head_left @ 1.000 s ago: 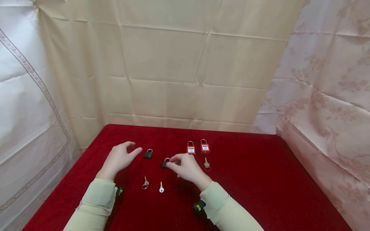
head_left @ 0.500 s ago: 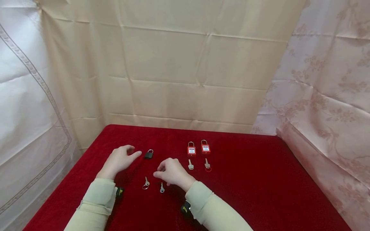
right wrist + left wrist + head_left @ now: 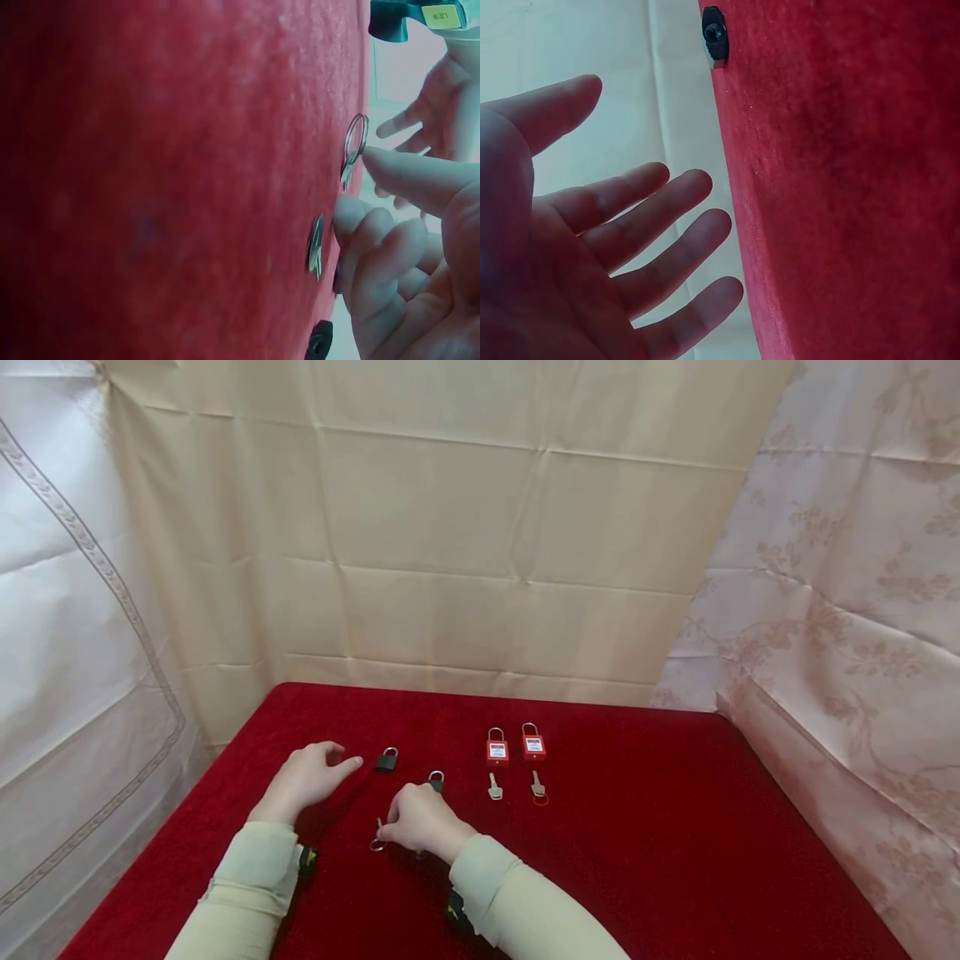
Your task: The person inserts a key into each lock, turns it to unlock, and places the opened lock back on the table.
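Observation:
My right hand (image 3: 423,818) is low over the cloth at a small key with a split ring (image 3: 377,845). In the right wrist view, the thumb tip is right by the split ring (image 3: 356,139), and a gap shows between thumb and forefinger. A second small key (image 3: 315,247) lies beneath that hand, mostly hidden in the head view. Behind the knuckles sits one black padlock (image 3: 437,780), partly covered. Another black padlock (image 3: 386,762) lies just right of my left hand (image 3: 303,781), which hovers with fingers spread and holds nothing.
Two red padlocks (image 3: 497,752) with white labels lie farther right. Below them are two keys, one plain key (image 3: 495,788) and one key with a red ring (image 3: 538,787). The red cloth (image 3: 675,827) covers the table; curtains (image 3: 480,527) hang behind it.
My right hand has left the right black padlock, which stays on the cloth, and moved left and nearer to the ringed key. The left hand has barely shifted.

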Demonstrator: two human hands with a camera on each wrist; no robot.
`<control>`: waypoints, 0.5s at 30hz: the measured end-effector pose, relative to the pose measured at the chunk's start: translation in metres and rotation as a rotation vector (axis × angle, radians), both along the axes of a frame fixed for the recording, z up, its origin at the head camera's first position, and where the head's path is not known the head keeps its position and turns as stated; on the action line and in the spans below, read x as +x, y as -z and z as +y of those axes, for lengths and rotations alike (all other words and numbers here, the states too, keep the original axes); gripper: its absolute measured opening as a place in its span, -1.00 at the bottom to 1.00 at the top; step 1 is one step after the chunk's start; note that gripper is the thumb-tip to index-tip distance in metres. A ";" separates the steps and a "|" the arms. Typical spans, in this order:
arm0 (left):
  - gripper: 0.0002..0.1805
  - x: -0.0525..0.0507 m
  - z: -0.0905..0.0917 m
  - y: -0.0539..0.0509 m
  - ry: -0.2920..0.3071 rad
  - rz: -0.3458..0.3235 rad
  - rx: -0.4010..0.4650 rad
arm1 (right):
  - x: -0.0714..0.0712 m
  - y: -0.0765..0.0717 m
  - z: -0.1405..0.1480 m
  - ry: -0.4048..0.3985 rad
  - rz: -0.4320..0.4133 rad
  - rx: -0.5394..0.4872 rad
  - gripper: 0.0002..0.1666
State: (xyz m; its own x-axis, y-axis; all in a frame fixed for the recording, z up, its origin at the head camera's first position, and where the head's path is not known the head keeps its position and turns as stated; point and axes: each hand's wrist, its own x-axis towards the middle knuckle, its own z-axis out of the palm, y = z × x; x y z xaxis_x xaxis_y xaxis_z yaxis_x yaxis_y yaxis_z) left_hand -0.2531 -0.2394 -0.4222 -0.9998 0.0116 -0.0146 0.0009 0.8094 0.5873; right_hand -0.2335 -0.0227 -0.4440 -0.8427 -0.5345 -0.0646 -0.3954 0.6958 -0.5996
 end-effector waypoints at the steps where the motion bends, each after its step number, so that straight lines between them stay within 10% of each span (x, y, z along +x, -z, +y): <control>1: -0.31 0.000 -0.001 0.000 0.003 -0.003 0.000 | 0.000 0.000 -0.001 0.001 0.012 0.019 -0.62; 15: -0.31 -0.001 -0.002 0.002 -0.005 -0.014 -0.003 | 0.001 -0.002 -0.009 -0.007 0.100 0.144 -0.70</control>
